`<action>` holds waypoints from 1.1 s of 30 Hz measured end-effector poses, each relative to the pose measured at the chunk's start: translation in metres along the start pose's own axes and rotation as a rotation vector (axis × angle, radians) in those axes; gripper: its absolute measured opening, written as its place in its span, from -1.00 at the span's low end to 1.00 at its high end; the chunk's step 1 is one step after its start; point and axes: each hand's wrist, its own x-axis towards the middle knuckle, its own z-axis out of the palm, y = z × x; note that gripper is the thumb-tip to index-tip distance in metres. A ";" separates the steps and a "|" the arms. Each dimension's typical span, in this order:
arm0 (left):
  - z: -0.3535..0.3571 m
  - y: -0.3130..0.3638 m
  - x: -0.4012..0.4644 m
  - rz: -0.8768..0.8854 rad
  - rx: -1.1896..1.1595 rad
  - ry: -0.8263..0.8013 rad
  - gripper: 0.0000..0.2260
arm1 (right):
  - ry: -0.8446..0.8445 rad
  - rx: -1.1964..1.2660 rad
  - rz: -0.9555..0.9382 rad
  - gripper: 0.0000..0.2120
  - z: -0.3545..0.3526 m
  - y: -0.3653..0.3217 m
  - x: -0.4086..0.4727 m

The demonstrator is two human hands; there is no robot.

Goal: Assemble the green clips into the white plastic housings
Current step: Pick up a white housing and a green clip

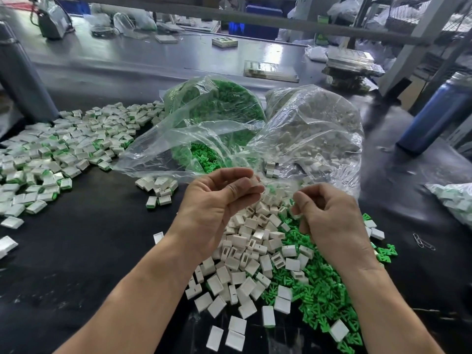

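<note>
**Two hands raised over loose parts on a dark desk**

The left hand (217, 200) is holding a white plastic housing (254, 180) pinched between thumb and curled fingers, at frame centre. The right hand (329, 213), just right of centre, is curling its fingers narrowly together; whether they are holding a part cannot be told. Below both hands, a heap of white housings (245, 254) is lying on the desk (89, 251), overlapping a spread of green clips (319, 297) toward the lower right. Above the hands, two clear plastic bags are sitting side by side: the bag of green clips (212, 108) on the left and the bag of white housings (314, 129) on the right. At the left of the frame, assembled housings (51, 154) are lying scattered. Paper clips (422, 242) are resting at the right edge.
</note>
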 end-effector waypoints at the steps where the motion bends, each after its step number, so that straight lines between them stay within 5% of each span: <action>1: 0.000 0.000 0.000 -0.009 -0.025 -0.010 -0.86 | -0.009 0.091 0.012 -0.94 0.001 -0.001 -0.001; 9: 0.000 -0.002 -0.001 -0.015 -0.024 -0.064 -0.74 | -0.103 0.431 0.029 -0.85 0.004 -0.014 -0.008; 20: 0.003 -0.009 -0.002 0.062 0.167 -0.041 -0.75 | -0.079 0.312 -0.023 -0.93 0.008 -0.020 -0.012; 25: 0.004 -0.014 -0.005 0.133 0.373 -0.066 -0.78 | -0.077 0.378 -0.082 -0.81 0.009 -0.018 -0.014; 33: 0.002 -0.021 -0.006 0.198 0.465 -0.065 -0.84 | -0.058 0.522 -0.116 -0.88 0.010 -0.024 -0.016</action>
